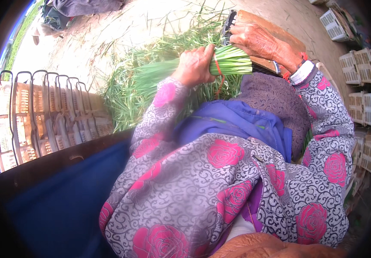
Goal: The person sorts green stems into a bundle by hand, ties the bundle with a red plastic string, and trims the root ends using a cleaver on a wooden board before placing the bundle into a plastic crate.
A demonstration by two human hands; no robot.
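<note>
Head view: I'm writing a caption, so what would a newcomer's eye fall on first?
Probably the bright green bundle of stalks, bound with a red tie and held in the left hand at upper centre. Next, the rose-patterned jacket filling the lower middle, and the pale crates along the right edge.

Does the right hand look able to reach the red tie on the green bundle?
Probably yes: the right hand is close to one end of the green bundle. The left hand grips beside the red tie, leaving part uncovered, so the way looks free.
</note>
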